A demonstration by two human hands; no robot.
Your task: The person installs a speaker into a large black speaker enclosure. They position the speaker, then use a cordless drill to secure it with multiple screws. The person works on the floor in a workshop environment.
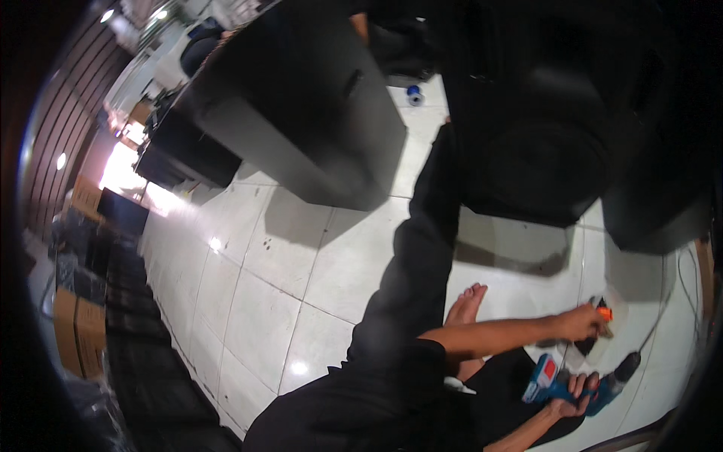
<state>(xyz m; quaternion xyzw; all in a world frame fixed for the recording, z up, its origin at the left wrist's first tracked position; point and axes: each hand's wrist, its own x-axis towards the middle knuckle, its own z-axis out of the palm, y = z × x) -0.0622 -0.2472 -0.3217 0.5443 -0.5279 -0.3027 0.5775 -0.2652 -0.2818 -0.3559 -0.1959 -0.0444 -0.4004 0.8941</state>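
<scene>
My right hand [576, 395] is wrapped round the grip of a blue cordless drill [544, 386], low at the right. The drill's battery end has a red patch, and its dark chuck points up to the right. My left arm reaches across to the right, and my left hand [581, 324] is over a clear plastic container [622, 295] on the floor. Its fingers are curled together beside an orange item [604, 311] and a small tan piece. Dark contents show below the hand. What the fingers hold is too blurred to name.
Large black speaker cabinets [538, 162] stand ahead, with another black cabinet [301, 105] to the left. A small blue roll [414, 95] lies between them. My bare foot [468, 303] rests on white floor tiles [279, 301]. A cable [666, 301] runs at the right; cardboard boxes [79, 331] are far left.
</scene>
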